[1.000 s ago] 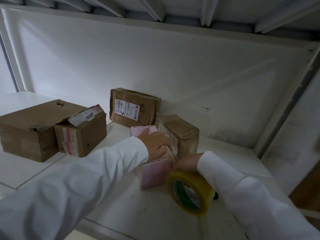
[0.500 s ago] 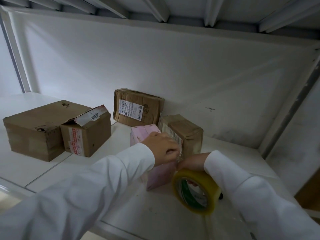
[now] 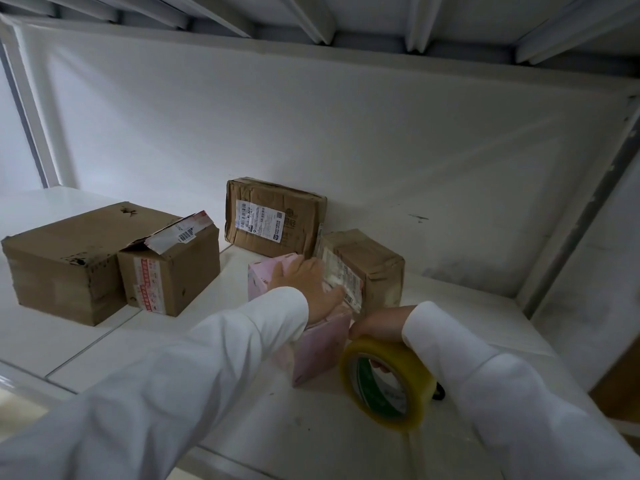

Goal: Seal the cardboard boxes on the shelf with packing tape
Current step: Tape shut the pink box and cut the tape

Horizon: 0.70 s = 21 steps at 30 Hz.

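Here our left hand lies flat with straight fingers on top of the pink box near the front of the shelf, while our right hand grips the tape roll just beside it. The box looks light and thin-walled, so we would press gently along its top seam and keep its corners braced.

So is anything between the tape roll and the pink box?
Nothing visible. The tape roll, held by the right hand, sits right beside the pink box, which the left hand presses on top.
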### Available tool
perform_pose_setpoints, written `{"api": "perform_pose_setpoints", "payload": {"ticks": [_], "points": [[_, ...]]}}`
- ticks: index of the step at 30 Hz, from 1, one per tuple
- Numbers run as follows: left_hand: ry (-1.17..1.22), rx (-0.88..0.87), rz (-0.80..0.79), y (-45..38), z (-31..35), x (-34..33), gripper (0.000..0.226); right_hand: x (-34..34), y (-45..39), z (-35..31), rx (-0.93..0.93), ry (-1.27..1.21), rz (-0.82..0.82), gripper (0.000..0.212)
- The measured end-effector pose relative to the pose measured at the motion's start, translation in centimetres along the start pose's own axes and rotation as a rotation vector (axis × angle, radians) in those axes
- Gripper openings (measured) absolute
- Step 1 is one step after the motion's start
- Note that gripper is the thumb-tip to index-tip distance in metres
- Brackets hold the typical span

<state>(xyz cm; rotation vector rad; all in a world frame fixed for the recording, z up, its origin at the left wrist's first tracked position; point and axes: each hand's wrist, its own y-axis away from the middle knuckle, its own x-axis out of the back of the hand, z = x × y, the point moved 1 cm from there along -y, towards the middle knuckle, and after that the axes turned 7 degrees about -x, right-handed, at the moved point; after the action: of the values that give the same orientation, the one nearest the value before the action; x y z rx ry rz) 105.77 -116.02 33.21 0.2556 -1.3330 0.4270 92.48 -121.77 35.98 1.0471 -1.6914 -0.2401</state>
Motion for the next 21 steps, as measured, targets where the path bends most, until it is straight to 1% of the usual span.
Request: {"api": "perform_pose_setpoints", "payload": {"ticks": [2, 5, 10, 12, 14, 18, 19, 20, 21], "points": [[0.035, 0.057, 0.06, -0.3, -0.1, 0.0, 0.059, 0.1, -0.2, 0.0, -0.018, -0.015, 0.002, 0.046], [0.014, 0.041, 0.103, -0.4, -0.3, 0.2, 0.045, 0.2, -0.5, 0.2, -0.036, -0.024, -0.007, 0.046], [-0.179, -0.012, 0.019, -1.0, -0.4, 1.4, 0.038, 0.4, 0.0, 0.4, -0.031, -0.021, -0.009, 0.047], [-0.129, -0.015, -0.016, -1.4, -0.6, 1.4, 0.033, 0.3, -0.1, 0.5, -0.037, -0.02, -0.01, 0.049], [-0.077, -0.02, -0.014, -1.8, -0.7, 1.3, 0.034, 0.4, -0.6, 0.6, -0.045, 0.001, 0.0, 0.05], [-0.133, 0.026, 0.068, -1.9, -0.4, 1.1, 0.041, 0.5, -1.4, 0.7, -0.058, -0.021, -0.002, 0.051], [-0.156, 0.015, 0.099, -1.7, -0.4, 1.1, 0.041, 0.5, -1.5, 0.7, -0.061, -0.026, -0.006, 0.051], [-0.166, -0.021, 0.135, -1.6, -0.3, 1.0, 0.039, 0.5, -1.6, 0.8, -0.061, -0.022, -0.008, 0.051], [-0.155, -0.101, 0.176, -1.3, -0.2, 1.0, 0.035, 0.5, -1.6, 0.7, -0.055, -0.016, -0.008, 0.05]]}}
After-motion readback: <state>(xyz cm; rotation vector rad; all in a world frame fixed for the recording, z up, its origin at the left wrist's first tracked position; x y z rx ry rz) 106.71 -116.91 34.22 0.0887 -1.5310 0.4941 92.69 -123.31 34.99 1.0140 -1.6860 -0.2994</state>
